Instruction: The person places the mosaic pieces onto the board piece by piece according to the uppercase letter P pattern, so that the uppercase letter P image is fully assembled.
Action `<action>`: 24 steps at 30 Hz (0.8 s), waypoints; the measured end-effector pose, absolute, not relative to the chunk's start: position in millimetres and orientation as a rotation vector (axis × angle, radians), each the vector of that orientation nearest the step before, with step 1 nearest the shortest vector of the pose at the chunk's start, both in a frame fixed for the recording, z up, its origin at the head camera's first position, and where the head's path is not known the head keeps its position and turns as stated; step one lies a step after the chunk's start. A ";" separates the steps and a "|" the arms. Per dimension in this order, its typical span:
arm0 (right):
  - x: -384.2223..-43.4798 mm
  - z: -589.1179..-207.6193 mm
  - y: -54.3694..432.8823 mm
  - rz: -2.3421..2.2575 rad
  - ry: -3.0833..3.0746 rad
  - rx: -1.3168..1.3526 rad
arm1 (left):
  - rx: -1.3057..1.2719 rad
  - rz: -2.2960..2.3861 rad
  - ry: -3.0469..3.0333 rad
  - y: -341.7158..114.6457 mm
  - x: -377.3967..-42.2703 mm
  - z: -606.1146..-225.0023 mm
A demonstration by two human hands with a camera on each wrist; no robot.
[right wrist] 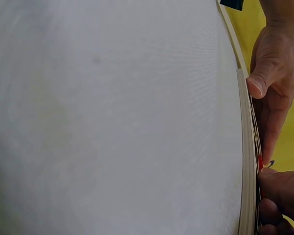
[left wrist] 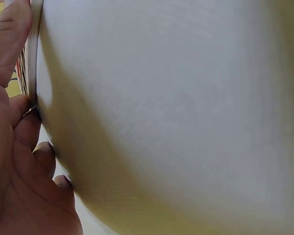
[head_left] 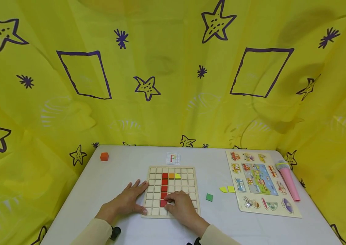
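A wooden grid board (head_left: 184, 188) lies on the table, with a column of several red square tiles (head_left: 164, 182). To the right of the column's top are an orange square tile (head_left: 171, 176) and a yellow tile with a rounded corner (head_left: 177, 176). My right hand (head_left: 184, 208) has its thumb and index finger at the lowest red tile (head_left: 162, 203), pinching its right side. At the board's left edge rests my left hand (head_left: 127, 200), fingers spread and thumb on the lower left corner. The left wrist view shows that thumb (left wrist: 10, 44) along the board's edge.
A small pattern card (head_left: 173, 158) lies behind the board. An orange cube (head_left: 104, 156) sits far left. Right of the board are a green square tile (head_left: 209, 197), yellow pieces (head_left: 231, 189), a picture puzzle (head_left: 245, 200) and a pink toy microphone (head_left: 289, 182).
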State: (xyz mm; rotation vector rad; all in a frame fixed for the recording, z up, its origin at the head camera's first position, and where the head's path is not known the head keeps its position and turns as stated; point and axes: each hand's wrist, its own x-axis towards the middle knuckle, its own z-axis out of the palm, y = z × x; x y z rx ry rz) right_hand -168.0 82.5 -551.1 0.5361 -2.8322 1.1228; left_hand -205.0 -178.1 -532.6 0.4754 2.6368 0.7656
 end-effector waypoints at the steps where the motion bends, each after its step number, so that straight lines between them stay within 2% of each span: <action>1: -167.8 -550.8 82.6 1.123 -2.831 0.535 | 0.477 0.766 2.636 -178.1 -205.0 -532.7; 10: -166.4 -548.6 82.8 1.176 -2.839 0.502 | 0.497 0.768 2.638 -179.1 -205.7 -534.2; 24: -174.0 -549.3 97.8 1.592 -2.707 0.422 | 0.531 0.802 2.619 -179.6 -206.1 -535.3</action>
